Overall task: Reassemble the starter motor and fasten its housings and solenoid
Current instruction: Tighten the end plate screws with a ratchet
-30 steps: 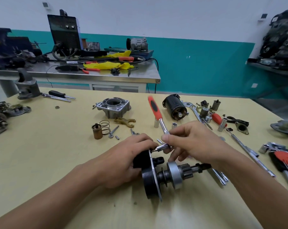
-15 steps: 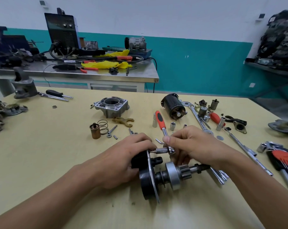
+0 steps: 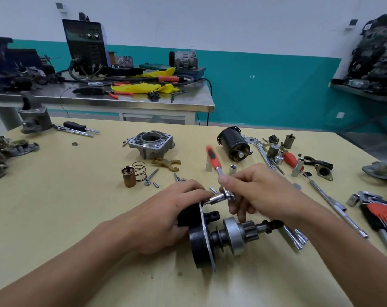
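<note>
The starter motor (image 3: 201,247), a black body with a thin metal plate, lies on its side on the yellow table (image 3: 55,207), its pinion shaft (image 3: 243,233) pointing right. My left hand (image 3: 166,218) grips the black body from the left. My right hand (image 3: 256,191) holds a red-handled ratchet (image 3: 213,159) by its head; the socket (image 3: 217,198) meets a fastener at the plate's top edge. An aluminium nose housing (image 3: 151,144), a black motor case (image 3: 234,144), a brass plunger (image 3: 128,176) with spring and a fork lever (image 3: 166,163) lie behind.
Sockets, wrenches and an extension bar (image 3: 330,200) are scattered at the right, with red-handled hex keys (image 3: 383,218) at the right edge. A black-handled screwdriver (image 3: 77,127) and metal castings lie at the left. A steel bench (image 3: 121,100) with tools stands behind.
The ratchet handle has swung back and forth: it dipped nearer my hands half a second ago and now points up and away again. My left hand stays on the motor.
</note>
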The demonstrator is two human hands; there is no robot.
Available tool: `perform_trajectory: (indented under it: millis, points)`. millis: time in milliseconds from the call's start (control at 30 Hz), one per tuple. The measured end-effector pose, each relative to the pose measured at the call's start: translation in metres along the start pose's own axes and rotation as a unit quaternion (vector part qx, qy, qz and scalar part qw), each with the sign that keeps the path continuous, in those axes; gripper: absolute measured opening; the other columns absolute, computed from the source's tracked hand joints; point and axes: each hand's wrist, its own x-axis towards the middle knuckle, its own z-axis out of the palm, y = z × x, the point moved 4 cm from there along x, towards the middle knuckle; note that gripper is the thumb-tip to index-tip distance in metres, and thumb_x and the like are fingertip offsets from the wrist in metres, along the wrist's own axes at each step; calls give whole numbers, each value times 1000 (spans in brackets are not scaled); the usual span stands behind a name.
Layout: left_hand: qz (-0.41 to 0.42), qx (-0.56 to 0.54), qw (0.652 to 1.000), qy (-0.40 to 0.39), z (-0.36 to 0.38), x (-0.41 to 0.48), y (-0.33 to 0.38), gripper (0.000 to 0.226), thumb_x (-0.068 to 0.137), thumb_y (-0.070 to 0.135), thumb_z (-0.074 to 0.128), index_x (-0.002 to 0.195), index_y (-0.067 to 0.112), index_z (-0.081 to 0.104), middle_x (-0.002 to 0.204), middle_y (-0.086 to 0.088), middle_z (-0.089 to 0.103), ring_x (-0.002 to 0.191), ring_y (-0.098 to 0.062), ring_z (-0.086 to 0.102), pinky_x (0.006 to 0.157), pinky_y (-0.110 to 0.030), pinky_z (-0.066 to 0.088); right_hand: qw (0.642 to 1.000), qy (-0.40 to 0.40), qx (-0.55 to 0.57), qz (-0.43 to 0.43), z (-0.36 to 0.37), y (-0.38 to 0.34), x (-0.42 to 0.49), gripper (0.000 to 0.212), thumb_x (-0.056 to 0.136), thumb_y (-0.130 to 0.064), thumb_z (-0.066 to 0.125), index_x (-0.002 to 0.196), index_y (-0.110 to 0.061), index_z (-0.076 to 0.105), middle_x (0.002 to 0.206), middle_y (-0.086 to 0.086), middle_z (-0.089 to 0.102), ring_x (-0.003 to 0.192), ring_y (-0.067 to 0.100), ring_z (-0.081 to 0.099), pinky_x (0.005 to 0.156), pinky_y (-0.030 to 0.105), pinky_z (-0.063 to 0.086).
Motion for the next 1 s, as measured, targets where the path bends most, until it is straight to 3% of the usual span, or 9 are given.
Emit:
perform_trajectory:
  millis: [100,233,300,500,600,700,800,900,1000]
  points:
    - [-3,-4,1000,-2,1,0,0,61,89,20,72,143,36,46,127,16,47,120,-2,45,101,-25,41,1000,5,10,28,3,5,4,40,96,-47,58,81,-13,73,66,6,73,52,17,63,45,16,40]
    - [1,-10,1000,0,-1,-1,1,55,89,21,72,137,38,50,126,18,46,118,-2,46,99,-24,42,995,-39,1,-93,-5,-6,-10,14,94,-36,65,98,-30,78,81,2,76,63,14,69,56,12,46]
    - [-2,-20,1000,0,-2,-1,1,54,88,20,73,134,39,51,125,20,46,118,-2,46,98,-24,42,988,-64,9,-141,-7,-12,-15,18,91,-32,69,107,-32,77,85,-2,76,67,11,69,61,14,49]
    - [-5,0,1000,-6,0,0,0,59,89,22,72,140,39,47,126,18,45,119,-2,45,100,-26,41,1000,-3,25,-3,1,3,-2,29,96,-41,60,88,-18,76,73,6,75,53,15,63,51,23,42]
    - [1,-5,1000,-4,0,-1,1,59,89,23,72,139,40,47,127,18,46,119,-2,45,99,-25,42,996,-37,19,-76,-3,-2,-8,16,92,-39,65,99,-31,77,81,1,76,63,13,68,56,17,46]
    - [9,-25,1000,5,-1,0,2,53,87,21,73,134,37,53,126,16,48,119,-5,47,99,-27,43,985,-81,22,-152,-6,-11,-15,24,87,-33,71,110,-33,76,88,-4,76,75,12,69,71,20,55]
    - [6,-15,1000,8,0,0,2,52,88,21,73,133,35,53,125,18,47,117,-4,47,98,-27,43,994,-16,-9,-109,-2,-9,-10,22,91,-44,63,101,-29,76,80,-1,75,63,14,69,58,17,48]
    - [0,0,1000,6,1,0,0,56,86,16,74,134,35,51,125,18,46,117,-3,46,99,-28,43,1000,14,-21,-5,3,0,-3,40,96,-47,56,89,-11,72,69,2,74,53,14,64,50,15,42]
    - [1,-5,1000,5,1,0,0,56,87,20,73,135,38,50,126,20,45,118,-3,46,100,-29,44,997,-22,-29,-62,0,-6,-8,23,97,-37,60,93,-20,75,77,-1,76,65,12,71,56,12,45]
